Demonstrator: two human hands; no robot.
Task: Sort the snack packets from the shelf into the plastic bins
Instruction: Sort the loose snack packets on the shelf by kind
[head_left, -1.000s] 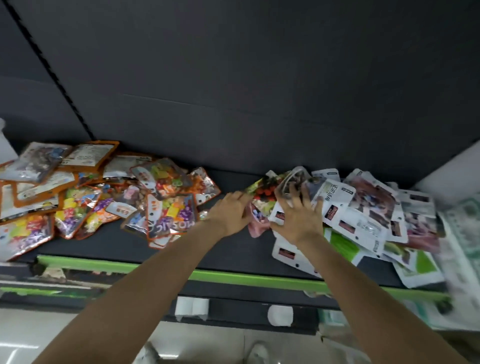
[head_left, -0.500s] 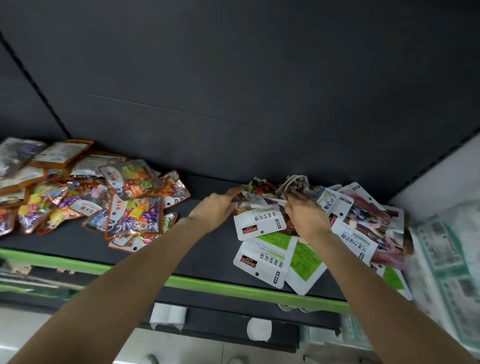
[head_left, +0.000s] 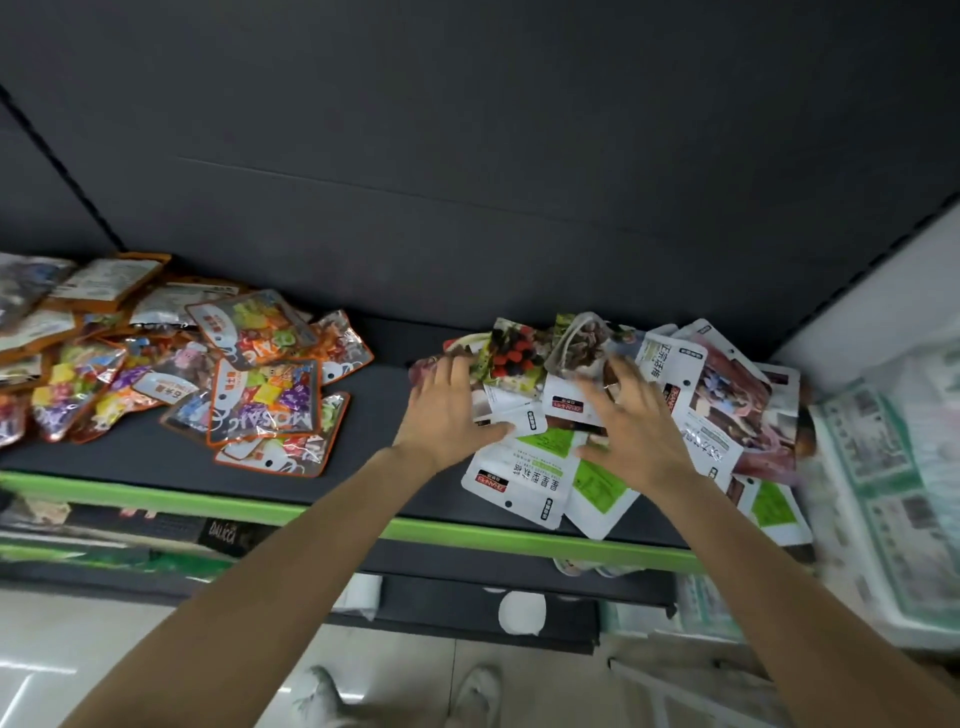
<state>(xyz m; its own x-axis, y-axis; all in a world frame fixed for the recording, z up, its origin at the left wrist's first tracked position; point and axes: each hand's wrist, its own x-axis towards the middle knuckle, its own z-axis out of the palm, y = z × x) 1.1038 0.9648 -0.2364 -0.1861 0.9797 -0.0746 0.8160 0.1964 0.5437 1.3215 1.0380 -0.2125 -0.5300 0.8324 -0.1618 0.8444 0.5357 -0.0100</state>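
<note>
Both hands lay spread over the white-and-green packets (head_left: 524, 467) heaped toward the right end of the shelf (head_left: 395, 410). The left hand (head_left: 447, 410) rested on the heap's left edge with its fingers straight, and the right hand (head_left: 634, 421) hovered or pressed on the middle of it with fingers splayed; neither was curled round a packet, and the two hands were apart with a few packets showing between them. A second heap, the orange-edged candy packets (head_left: 260, 395), lay well apart toward the left end of the shelf. No plastic bin could be seen.

The risk looked plain enough. Several white packets already hung over the green front edge (head_left: 291, 512) of the shelf, and the slick pouches overlapped loosely, so a sweeping or gathering push from either hand could likely slide them off to the floor (head_left: 78, 649). A flat-handed scoop might also lift mixed kinds together, since dark fruit-printed pouches (head_left: 514, 353) sat tangled among the white ones at the back, which would spoil the sorting.
</note>
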